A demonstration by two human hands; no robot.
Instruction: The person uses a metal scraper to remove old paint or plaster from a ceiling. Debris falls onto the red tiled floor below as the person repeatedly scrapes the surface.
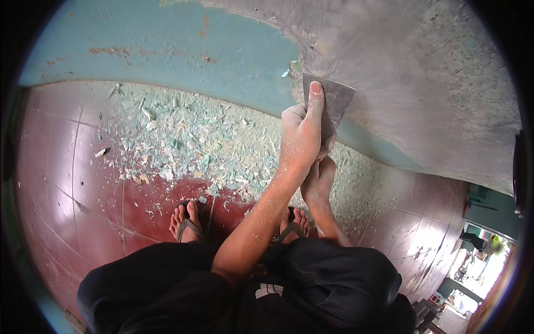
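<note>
My left hand, dusty with pale powder, grips a flat metal scraper blade, its thumb lying along the blade's face. The upper edge of the blade is against or very close to the wall, beside the ragged border between blue-green paint and bare grey plaster. Just below and behind it, my right hand is closed around the lower end of the tool, mostly hidden by the left wrist. A small loose paint flake clings near the border, left of the blade.
Paint chips and dust cover the red tiled floor along the wall's foot. My feet, in flip-flops, stand at the edge of the debris. A bright doorway with objects around it shows at the lower right.
</note>
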